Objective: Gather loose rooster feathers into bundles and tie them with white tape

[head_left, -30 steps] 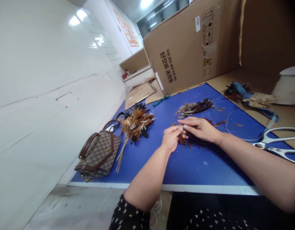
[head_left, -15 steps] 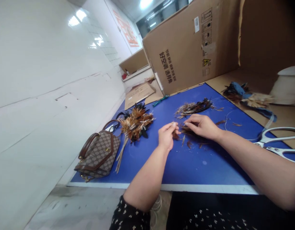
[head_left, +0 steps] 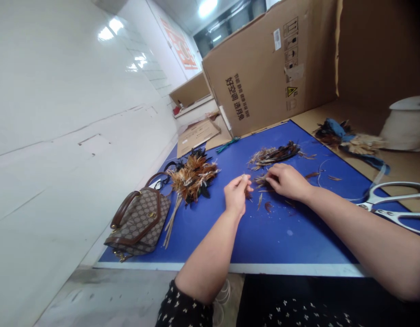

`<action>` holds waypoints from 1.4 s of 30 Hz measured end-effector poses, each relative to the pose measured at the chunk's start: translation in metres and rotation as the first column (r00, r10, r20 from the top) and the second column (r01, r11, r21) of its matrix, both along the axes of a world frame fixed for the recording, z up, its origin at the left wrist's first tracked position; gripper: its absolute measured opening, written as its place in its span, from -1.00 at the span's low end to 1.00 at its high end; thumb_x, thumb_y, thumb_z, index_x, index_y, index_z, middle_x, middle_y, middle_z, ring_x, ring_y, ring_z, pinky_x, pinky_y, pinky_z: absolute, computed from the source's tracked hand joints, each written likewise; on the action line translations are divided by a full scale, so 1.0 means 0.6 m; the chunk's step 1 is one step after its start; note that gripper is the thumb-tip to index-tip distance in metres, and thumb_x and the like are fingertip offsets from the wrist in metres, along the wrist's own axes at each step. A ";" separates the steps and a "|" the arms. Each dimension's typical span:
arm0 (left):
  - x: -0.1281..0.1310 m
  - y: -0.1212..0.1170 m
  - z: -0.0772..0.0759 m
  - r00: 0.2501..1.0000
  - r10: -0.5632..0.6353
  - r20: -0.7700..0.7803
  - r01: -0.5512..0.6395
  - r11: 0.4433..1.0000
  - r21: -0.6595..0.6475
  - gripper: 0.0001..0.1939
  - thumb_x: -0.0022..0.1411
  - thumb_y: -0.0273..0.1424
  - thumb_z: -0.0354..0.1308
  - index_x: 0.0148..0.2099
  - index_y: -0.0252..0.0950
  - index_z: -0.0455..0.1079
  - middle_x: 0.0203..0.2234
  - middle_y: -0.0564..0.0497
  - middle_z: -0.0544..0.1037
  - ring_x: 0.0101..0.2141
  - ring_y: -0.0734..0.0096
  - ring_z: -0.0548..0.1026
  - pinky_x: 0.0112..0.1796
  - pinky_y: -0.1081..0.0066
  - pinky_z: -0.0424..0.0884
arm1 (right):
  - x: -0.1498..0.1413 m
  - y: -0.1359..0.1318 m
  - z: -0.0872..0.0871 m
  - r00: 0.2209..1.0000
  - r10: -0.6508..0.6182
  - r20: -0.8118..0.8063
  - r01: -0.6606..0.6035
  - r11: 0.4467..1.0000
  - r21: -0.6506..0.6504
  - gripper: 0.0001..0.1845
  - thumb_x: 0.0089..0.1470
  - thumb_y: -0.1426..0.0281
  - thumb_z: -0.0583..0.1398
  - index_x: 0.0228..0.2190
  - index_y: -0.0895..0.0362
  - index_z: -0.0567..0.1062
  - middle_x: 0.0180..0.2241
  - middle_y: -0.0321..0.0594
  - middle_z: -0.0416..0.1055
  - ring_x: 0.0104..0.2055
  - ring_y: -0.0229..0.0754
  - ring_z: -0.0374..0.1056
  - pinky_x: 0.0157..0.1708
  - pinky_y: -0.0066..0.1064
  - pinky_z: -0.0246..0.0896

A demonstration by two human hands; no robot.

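Blue tabletop [head_left: 210,236] with a pale front edge stands along a white wall [head_left: 60,113]. Over its middle, the left hand [head_left: 236,193] has the thumb and fingers pressed together, pinching a small brown tuft [head_left: 248,195], which shows just under the fingers. To its right, the right hand [head_left: 285,181] is turned down, with thumb and fingertips at the near pile [head_left: 260,181]; these feathers lie at the tips and partly below the palm. I cannot tell whether this hand grips one of them. Between and below the two hands, a few single feathers [head_left: 267,207] lie loose.

Just beyond the right hand lies a longer heap [head_left: 274,155] of dark and brown feathers. Farther to the left, a bunch [head_left: 193,177] of orange-brown and black feathers has its pale stems toward the front edge, beside a patterned handbag [head_left: 145,222] with a gold clasp; its marks are too small for reading. Scissors [head_left: 383,202] are at the right, partly behind the right forearm.

Behind, a big carton [head_left: 261,68] carries the print "好空调 选月兔", and above it a smaller line, "节能 静音 健康 环保 智能". It has also handling symbols, a yellow warning triangle [head_left: 292,91] and a white label [head_left: 277,39], whose text is not readable. Orange writing [head_left: 181,45] on the far wall is unclear.
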State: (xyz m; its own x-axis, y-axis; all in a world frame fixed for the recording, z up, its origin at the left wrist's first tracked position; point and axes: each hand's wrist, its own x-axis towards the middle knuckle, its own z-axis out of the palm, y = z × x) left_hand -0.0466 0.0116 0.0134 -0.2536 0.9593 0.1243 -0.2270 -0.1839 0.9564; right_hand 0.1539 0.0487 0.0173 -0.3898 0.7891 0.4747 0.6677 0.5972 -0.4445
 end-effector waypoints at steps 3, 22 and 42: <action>-0.001 0.001 -0.004 1.000 0.000 -0.014 0.000 1.000 -0.002 -0.57 0.10 -0.11 0.49 -0.18 -0.39 0.65 -0.44 0.00 0.59 -0.54 0.58 0.45 -0.41 0.46 0.39 | -0.005 -0.003 0.003 0.989 -0.027 -0.147 0.023 0.999 -0.029 -0.82 0.28 0.36 0.12 -0.36 0.11 0.46 -0.33 -0.09 0.55 -0.27 -0.05 0.44 -0.16 -0.27 0.28; 0.010 0.005 -0.025 0.997 -0.077 0.030 0.078 0.997 -0.003 -0.55 0.08 -0.08 0.51 -0.17 -0.37 0.64 -0.41 -0.01 0.59 -0.51 0.56 0.47 -0.36 0.44 0.46 | -0.022 -0.014 0.020 0.910 -0.022 -0.415 -0.025 0.994 -0.108 -0.73 0.34 0.18 0.12 -0.19 0.09 0.49 -0.23 -0.10 0.56 -0.20 -0.03 0.45 -0.10 -0.23 0.34; 0.043 -0.024 -0.007 0.953 -0.260 0.157 0.275 0.958 -0.080 -0.46 0.06 -0.02 0.50 -0.16 -0.33 0.46 -0.37 -0.02 0.59 -0.53 0.49 0.48 -0.47 0.41 0.39 | -0.039 -0.027 0.014 0.906 -0.044 -0.420 -0.050 0.976 -0.210 -0.69 0.33 0.15 0.10 -0.40 0.05 0.29 -0.48 -0.26 0.40 -0.43 -0.17 0.28 -0.35 -0.32 0.17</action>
